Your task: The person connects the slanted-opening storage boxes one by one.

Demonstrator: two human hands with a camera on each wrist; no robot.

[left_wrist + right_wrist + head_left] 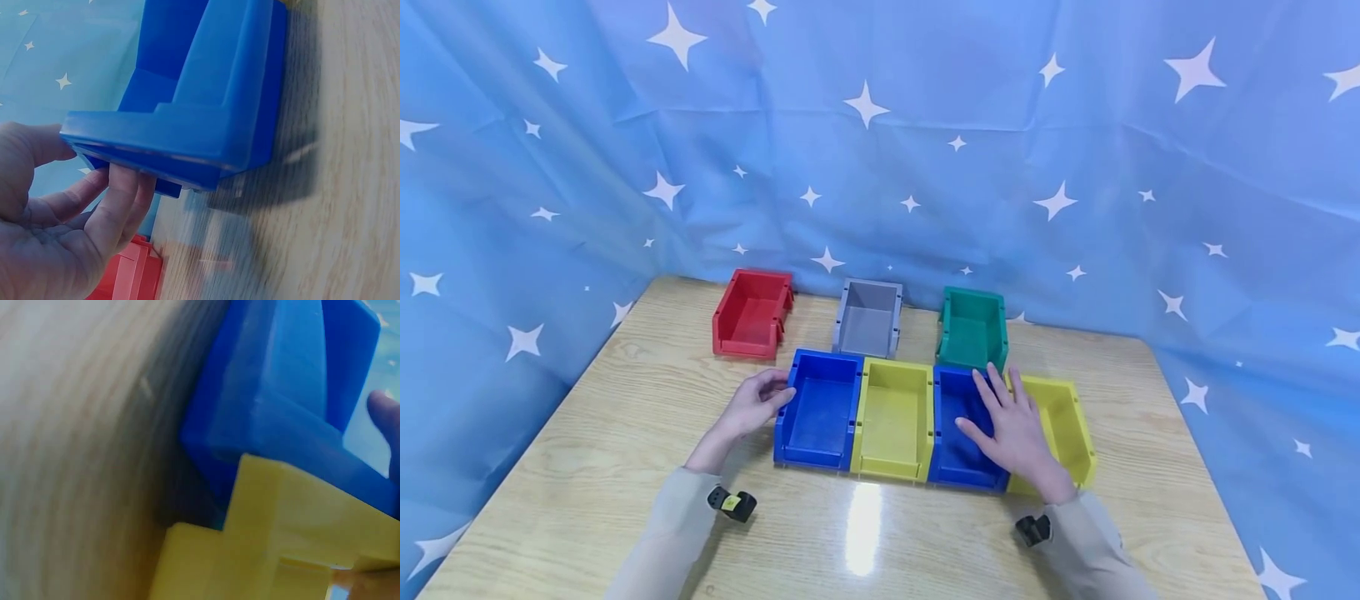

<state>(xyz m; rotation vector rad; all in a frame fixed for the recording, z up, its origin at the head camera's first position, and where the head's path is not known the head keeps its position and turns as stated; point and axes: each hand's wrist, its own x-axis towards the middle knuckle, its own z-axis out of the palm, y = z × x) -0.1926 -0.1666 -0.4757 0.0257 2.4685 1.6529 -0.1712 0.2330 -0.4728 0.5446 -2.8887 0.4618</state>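
Four-sided plastic bins stand side by side in a row. My left hand (747,410) grips the side wall of the leftmost blue bin (820,412); in the left wrist view the thumb is at its rim and the fingers reach beneath that rim. Beside it sits a yellow bin (893,415), then a second blue bin (958,460). Over that bin and the tilted yellow bin (1069,429) at the right end lies my right hand (1018,429), fingers straight and spread. In the right wrist view, the yellow bin's rim meets the blue bin's rim; most of the hand is out of frame.
Behind the row stand a red bin (752,310), a grey bin (868,318) and a green bin (974,327). The wooden table (625,450) ends at a blue curtain (880,167) with white stars.
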